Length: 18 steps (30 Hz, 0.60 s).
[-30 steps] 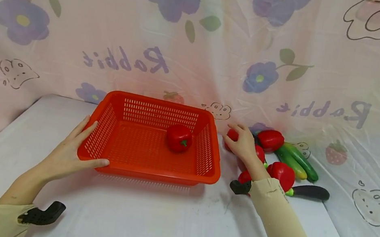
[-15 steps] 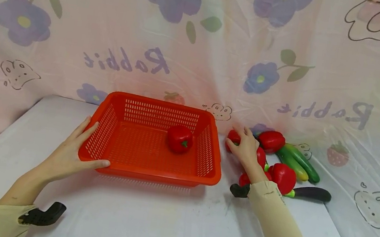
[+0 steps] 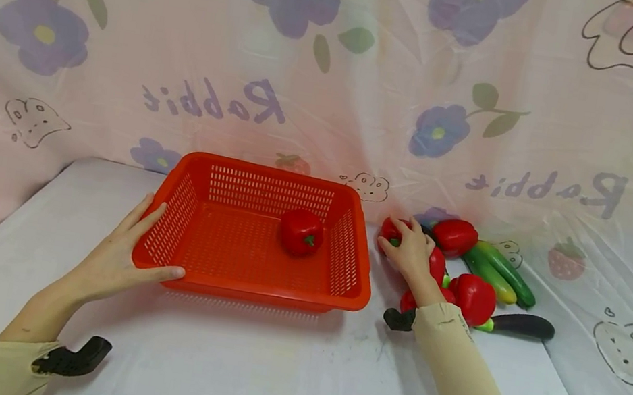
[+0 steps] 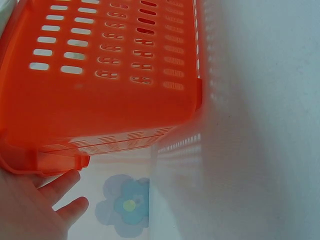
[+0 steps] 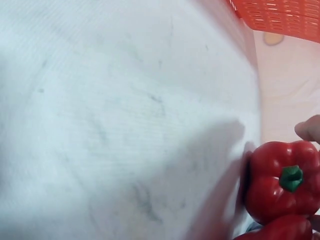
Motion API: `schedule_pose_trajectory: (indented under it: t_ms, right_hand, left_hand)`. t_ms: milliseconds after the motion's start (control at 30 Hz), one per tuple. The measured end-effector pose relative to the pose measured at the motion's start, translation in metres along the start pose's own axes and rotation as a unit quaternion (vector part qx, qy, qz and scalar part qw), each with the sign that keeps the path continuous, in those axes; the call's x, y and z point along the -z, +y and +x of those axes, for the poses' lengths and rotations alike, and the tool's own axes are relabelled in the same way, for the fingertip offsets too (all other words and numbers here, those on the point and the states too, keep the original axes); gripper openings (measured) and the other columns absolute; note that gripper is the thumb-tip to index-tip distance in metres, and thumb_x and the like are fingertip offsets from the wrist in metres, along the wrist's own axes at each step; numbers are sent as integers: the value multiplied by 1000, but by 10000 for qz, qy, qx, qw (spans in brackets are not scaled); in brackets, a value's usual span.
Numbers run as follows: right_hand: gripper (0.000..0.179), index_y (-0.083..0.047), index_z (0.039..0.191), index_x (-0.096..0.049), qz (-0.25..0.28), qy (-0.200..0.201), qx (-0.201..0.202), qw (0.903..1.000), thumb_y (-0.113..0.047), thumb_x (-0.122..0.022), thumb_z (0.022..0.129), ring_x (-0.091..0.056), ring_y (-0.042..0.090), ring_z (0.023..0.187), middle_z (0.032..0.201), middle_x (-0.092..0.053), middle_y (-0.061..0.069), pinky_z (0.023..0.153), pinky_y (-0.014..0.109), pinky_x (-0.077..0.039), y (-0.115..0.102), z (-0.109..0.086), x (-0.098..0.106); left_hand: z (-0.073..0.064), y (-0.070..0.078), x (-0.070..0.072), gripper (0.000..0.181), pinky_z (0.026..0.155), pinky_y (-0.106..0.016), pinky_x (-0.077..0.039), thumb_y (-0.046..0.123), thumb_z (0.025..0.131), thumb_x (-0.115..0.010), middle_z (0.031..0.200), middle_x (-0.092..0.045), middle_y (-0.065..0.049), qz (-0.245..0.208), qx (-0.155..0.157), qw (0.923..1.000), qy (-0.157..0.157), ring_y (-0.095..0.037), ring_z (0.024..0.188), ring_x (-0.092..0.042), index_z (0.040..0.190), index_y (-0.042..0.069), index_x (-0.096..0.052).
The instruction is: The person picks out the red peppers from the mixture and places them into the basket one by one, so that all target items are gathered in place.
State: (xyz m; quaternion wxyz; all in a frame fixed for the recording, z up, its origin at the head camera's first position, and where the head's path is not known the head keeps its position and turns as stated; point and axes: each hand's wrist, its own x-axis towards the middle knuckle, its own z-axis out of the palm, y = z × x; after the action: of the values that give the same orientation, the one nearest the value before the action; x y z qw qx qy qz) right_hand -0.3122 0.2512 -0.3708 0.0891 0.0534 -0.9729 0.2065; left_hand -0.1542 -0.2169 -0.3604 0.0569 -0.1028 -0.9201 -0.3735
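Note:
My left hand (image 3: 108, 255) rests at the near-left corner of a red plastic basket (image 3: 249, 295). Its thumb lies along the front rim and its straight fingers reach up the left side; in the left wrist view the fingertips (image 4: 75, 207) extend past the rim. To the right of the basket, my right hand (image 3: 411, 251) straddles a red bell pepper (image 5: 280, 195) from above. In the right wrist view the thumb tip is beside the pepper with a narrow gap, and another finger is partly hidden between it and a neighbouring red pepper (image 5: 287, 231). Inside the basket lies one red bell pepper (image 3: 301, 233).
Around my right hand lie more red peppers (image 3: 472, 299), a pair of cucumbers (image 3: 490, 268) and a dark eggplant (image 3: 521, 325). A patterned curtain (image 3: 344, 92) stands behind the white table (image 3: 266, 367).
My right hand has lowered and moved slightly right over the pepper, its thumb and fingers now to either side of it. The left hand and basket stay in place.

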Motion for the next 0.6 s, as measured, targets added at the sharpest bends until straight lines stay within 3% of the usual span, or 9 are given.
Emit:
schedule_pose_trajectory:
  t_ms: [233,600]
  right_hand:
    - [55,-9,140,-50,-86,76,-155,9998,-24,-65,89,-30,42,137,149,-33,28,110,62,-13,0,1,-2]
    - [47,-5,131,-58,152,341,-28,9993,-20,-68,88,-39,42,131,147,-39,24,103,60,-21,1,6,-6]
  left_hand:
    - [1,0,0,110,98,-77,-22,44,75,-79,162,6,-6,-25,16,10000,-25,-46,145,-9,155,13,-10]
    - [2,-1,0,110,99,-77,-22,44,74,-79,162,6,-6,-47,14,10000,2,-46,144,-9,155,12,-11]
